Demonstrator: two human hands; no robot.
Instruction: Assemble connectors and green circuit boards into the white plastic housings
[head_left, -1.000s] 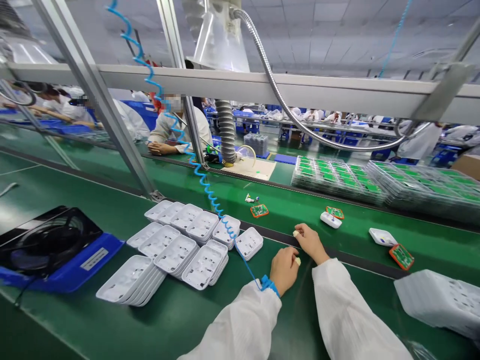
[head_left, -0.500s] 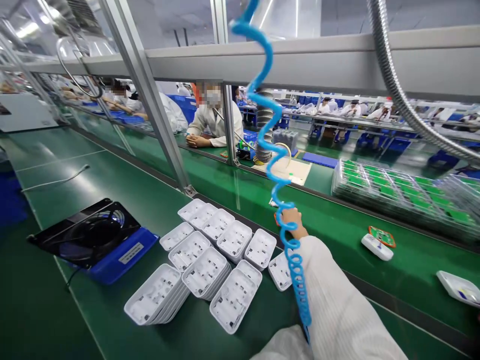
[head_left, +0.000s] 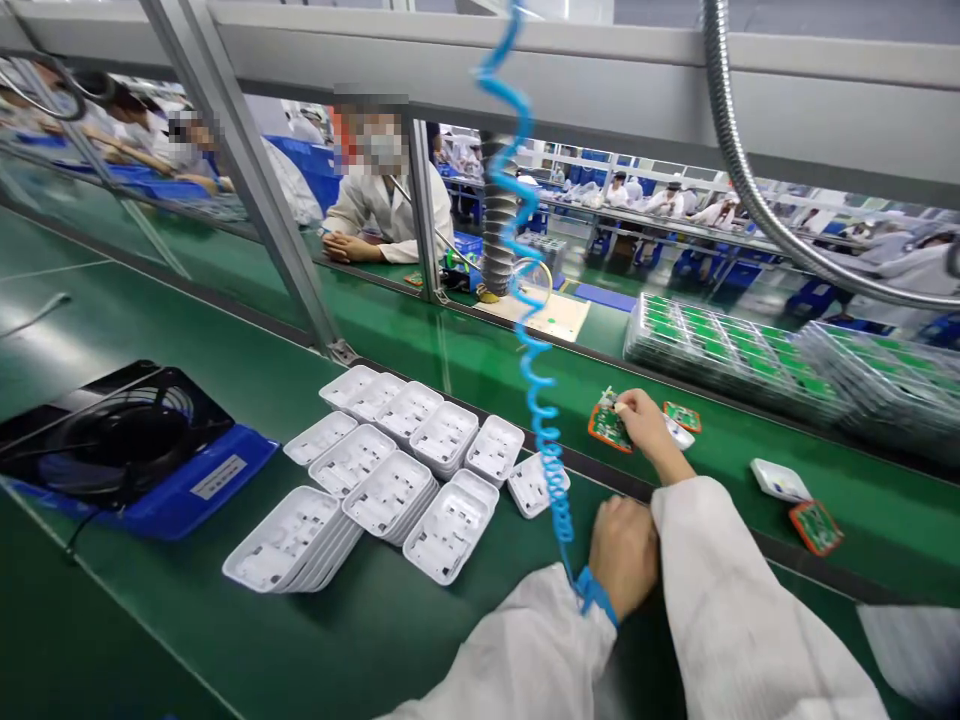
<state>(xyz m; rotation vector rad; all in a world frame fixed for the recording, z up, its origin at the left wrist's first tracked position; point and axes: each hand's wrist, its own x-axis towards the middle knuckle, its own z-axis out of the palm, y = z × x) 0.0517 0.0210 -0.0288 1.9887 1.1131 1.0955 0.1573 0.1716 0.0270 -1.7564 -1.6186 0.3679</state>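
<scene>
My right hand (head_left: 646, 425) reaches over the green belt, fingers pinched at the edge of an orange-rimmed green circuit board (head_left: 609, 424). Small parts stand up from the board's far edge. Closer to me, my left hand (head_left: 624, 552) is held low with its fingers curled; their tips are hidden behind the back of the hand. A blue wrist strap (head_left: 596, 597) circles the left wrist and joins a blue coiled cord (head_left: 551, 465). Just beyond the right hand lie a white shell (head_left: 681, 434) and another circuit board (head_left: 682, 416).
Stacked white plastic shells (head_left: 390, 495) stand left of my hands. Farther left is a black fan on a blue base (head_left: 217, 480). Clear trays of green boards (head_left: 720, 350) line the far side. Another shell (head_left: 780, 480) and board (head_left: 817, 527) lie rightward. A co-worker (head_left: 390, 205) sits opposite.
My right hand has moved right with the circuit board. My left hand has come into view. The shells and boards at right have shifted left along the belt; the view has turned rightward.
</scene>
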